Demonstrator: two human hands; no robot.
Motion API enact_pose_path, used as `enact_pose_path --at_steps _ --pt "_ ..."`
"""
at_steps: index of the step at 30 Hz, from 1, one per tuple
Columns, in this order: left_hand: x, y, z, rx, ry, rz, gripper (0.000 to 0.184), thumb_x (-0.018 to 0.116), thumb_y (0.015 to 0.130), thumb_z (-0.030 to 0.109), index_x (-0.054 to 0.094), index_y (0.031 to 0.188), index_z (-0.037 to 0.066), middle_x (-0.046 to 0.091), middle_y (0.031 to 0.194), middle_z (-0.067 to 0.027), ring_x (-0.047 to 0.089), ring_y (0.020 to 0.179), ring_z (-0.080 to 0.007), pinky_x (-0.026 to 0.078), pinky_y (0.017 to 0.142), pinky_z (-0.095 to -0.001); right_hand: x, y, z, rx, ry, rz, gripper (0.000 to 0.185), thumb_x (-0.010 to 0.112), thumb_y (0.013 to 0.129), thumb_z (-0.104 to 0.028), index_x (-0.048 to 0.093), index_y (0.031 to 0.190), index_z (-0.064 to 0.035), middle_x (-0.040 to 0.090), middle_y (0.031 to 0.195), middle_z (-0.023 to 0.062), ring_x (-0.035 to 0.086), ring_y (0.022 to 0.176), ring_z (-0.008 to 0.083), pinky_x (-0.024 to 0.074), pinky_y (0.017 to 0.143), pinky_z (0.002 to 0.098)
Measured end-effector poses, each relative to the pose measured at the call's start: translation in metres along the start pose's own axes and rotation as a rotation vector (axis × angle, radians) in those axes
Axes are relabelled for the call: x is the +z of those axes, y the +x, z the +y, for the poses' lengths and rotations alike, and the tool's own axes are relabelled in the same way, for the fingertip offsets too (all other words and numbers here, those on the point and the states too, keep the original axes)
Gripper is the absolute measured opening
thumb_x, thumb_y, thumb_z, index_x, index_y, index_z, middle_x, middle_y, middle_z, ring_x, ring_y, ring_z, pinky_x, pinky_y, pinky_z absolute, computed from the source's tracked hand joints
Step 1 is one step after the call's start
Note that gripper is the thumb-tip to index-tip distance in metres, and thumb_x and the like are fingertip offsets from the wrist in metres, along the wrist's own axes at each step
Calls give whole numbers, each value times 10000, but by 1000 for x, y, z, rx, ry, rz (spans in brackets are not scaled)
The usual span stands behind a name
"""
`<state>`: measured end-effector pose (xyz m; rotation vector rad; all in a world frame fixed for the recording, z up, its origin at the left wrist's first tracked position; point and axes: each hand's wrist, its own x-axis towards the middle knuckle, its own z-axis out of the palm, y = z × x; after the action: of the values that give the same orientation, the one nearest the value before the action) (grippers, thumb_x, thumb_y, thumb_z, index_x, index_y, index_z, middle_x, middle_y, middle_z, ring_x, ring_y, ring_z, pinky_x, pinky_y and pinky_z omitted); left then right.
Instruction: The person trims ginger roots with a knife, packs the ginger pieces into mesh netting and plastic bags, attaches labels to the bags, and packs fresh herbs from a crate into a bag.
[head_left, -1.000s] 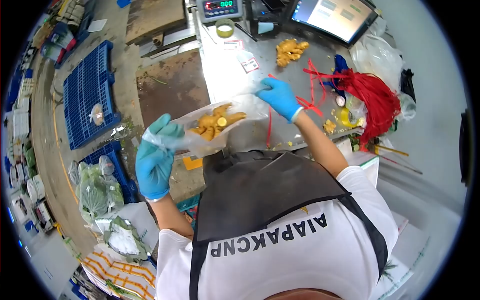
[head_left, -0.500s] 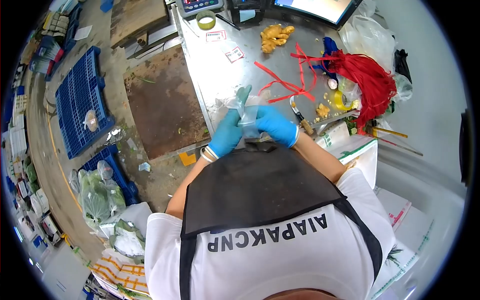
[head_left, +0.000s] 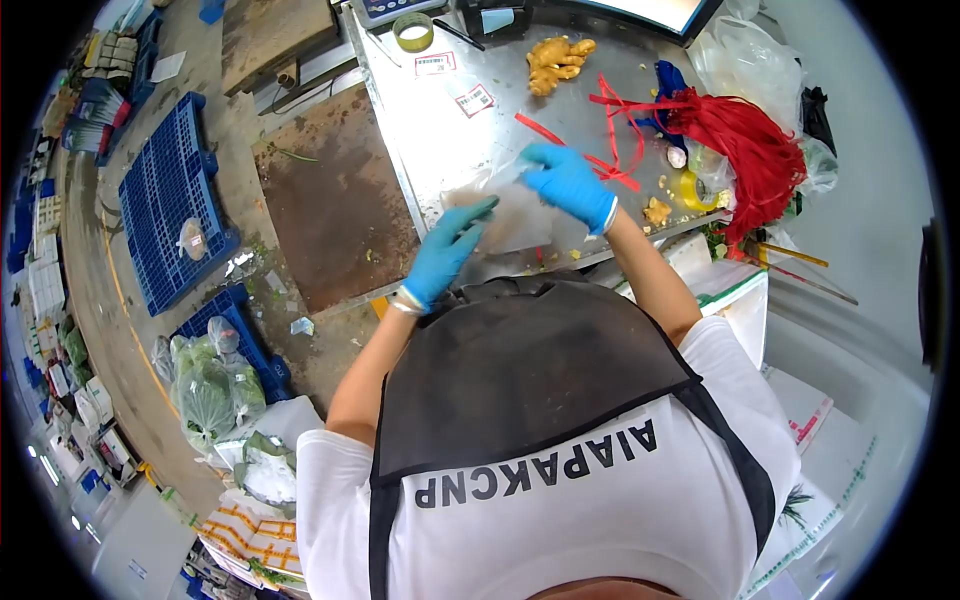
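Note:
A clear plastic bag (head_left: 518, 228) lies spread at the front edge of the metal table, between my hands. My right hand (head_left: 570, 186), in a blue glove, pinches the bag's far edge. My left hand (head_left: 447, 254), also gloved in blue, rests by the bag's left side with its fingers stretched out. Beyond my right hand lie red ribbon strips (head_left: 612, 160), and a knobbly ginger root (head_left: 556, 64) sits farther back. A small ginger piece (head_left: 656, 210) is to the right of my right wrist.
A bundle of red ribbon (head_left: 745, 150) and a yellow tape roll (head_left: 697, 192) occupy the table's right side. Barcode labels (head_left: 474, 99), another tape roll (head_left: 413, 32) and a monitor (head_left: 640, 14) are toward the back. Blue pallets (head_left: 165, 210) stand on the floor at left.
The bag, bunched between both hands before, is now spread flatter. My right hand has moved up and right, and my left fingers have straightened. The knife is now out of sight.

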<state>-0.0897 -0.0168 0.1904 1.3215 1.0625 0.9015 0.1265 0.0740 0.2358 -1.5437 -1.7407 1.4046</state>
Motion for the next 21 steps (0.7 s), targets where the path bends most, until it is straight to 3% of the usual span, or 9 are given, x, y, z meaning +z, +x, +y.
enact_pose_path --at_steps 1,3,5,8,13,14,16,19,21 --pt "6 7 -5 -115 20 10 395 504 931 127 551 1319 66 641 968 -72 577 846 -139 473 778 -282 7 -7 -9 -28 -38 -94 233 617 825 -164 655 983 2 591 694 55 547 615 107 462 572 291" --pt "22 19 -14 -349 55 29 414 482 918 105 538 1326 59 628 995 -84 578 849 -139 474 793 -282 24 -19 -15 -182 -188 -88 237 620 824 -178 657 989 -11 589 684 88 553 601 113 460 564 290" --pt "36 25 -43 -136 -289 171 461 520 876 38 523 1337 48 614 1119 -59 566 942 -128 460 853 -261 26 -30 -21 -229 -224 -78 236 624 819 -186 660 988 -25 585 676 121 563 587 127 460 558 292" --pt "29 25 20 -259 -435 167 614 572 836 -42 412 1424 36 560 1283 -56 536 1137 -147 417 985 -276 18 -42 -29 -189 -136 -36 224 628 809 -190 663 973 -42 579 664 154 574 567 155 460 551 299" --pt "36 28 37 -161 -827 138 703 583 828 -55 347 1474 92 559 1256 -22 540 1077 -118 460 885 -246 26 -43 -18 -226 -163 -3 198 624 806 -180 667 949 -50 586 663 133 568 567 140 462 553 305" --pt "36 30 38 -154 -900 132 722 589 828 -50 322 1485 87 553 1257 -24 539 1069 -118 462 883 -249 27 -42 -17 -238 -187 -19 191 622 797 -185 674 941 -71 607 711 145 590 594 200 479 570 330" --pt "28 32 22 -187 -882 28 675 620 825 -5 377 1451 67 579 1188 -13 551 1036 -126 465 879 -255 27 -38 -14 -262 -239 -53 181 618 778 -197 686 923 -112 650 807 169 633 647 320 511 605 380" --pt "6 31 20 -361 -485 -33 477 680 820 110 537 1270 42 612 1056 -8 559 966 -115 470 831 -266 22 -8 10 -167 -133 153 181 612 774 -178 699 921 -119 668 802 158 652 666 286 523 621 358" --pt "1 27 13 -439 -172 -47 322 712 815 199 606 1068 31 608 935 -23 556 881 -120 465 769 -283 18 32 50 80 240 240 199 623 781 -214 709 940 -130 696 874 140 677 769 284 538 707 356"
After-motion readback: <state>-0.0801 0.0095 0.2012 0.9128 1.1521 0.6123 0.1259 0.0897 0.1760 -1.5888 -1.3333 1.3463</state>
